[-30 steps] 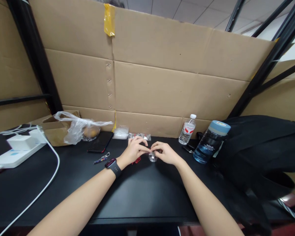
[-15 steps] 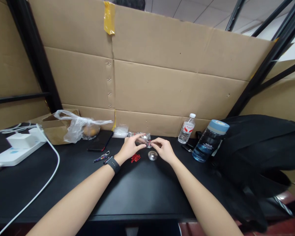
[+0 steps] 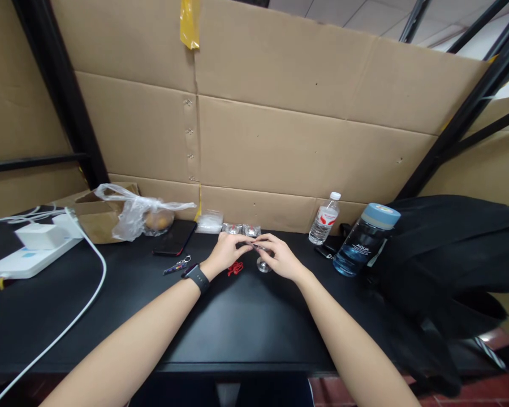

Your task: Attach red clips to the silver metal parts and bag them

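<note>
Over the middle of the black table, my left hand pinches one side of a small thin, shiny disc. My right hand has its fingertips closed on the other side of it. The fingers cover most of the disc, so its exact kind is unclear. Just below my right fingers rests a round silver piece, partly hidden by them. A tangle of red string lies beside my left hand. Behind the hands are two clear packets with shiny round things inside, a left packet and a right packet.
To the left are a power strip with a white cable, a plastic bag of round food, a phone and a keychain. A water bottle, a blue-lidded bottle and a black bag stand right. Cardboard walls the back.
The hands have drawn closer together, and the disc between them is now tilted nearly edge-on. My right hand now partly covers the silver piece. Both packets show more fully.
</note>
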The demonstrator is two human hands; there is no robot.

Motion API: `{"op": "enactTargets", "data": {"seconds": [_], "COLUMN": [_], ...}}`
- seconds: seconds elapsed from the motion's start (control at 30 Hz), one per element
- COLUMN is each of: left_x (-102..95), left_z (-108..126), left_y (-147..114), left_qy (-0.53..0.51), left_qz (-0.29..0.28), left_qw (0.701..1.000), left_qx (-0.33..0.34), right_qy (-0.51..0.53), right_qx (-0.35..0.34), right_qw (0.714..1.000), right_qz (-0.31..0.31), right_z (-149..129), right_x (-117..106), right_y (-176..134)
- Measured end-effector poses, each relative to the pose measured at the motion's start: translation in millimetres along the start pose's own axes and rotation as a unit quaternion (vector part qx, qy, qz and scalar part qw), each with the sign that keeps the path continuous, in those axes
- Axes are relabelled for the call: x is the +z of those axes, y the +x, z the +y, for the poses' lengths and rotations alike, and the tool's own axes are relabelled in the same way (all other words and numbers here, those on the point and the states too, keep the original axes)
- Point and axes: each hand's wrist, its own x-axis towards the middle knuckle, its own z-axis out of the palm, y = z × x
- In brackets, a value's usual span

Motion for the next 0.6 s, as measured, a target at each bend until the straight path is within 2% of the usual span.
{"op": "enactTargets", "data": {"seconds": [0.2, 0.4, 0.5, 0.6], "left_x": [1.6, 6.2, 8.3, 9.8], "left_z": [-5, -13, -17, -21], "left_y": [0, 2, 3, 4], "left_qy": [-0.047, -0.115, -0.154, -0.185], "left_qz": [0.021, 0.019, -0.003, -0.02], "left_qw": [0.999, 0.993, 0.988, 0.982], "left_qx": [-0.003, -0.011, -0.014, -0.016], "right_qy": [-0.012, 0.035, 0.011, -0.028], "right_qx": [-0.006, 0.034, 0.014, -0.007], "right_qw": [0.998, 0.988, 0.991, 0.996], "right_qz": [0.069, 0.144, 0.131, 0.085], "right_z": [2, 10, 10, 7], "right_x": [0, 5, 5, 3], "right_y": [2, 1, 2, 4]}}
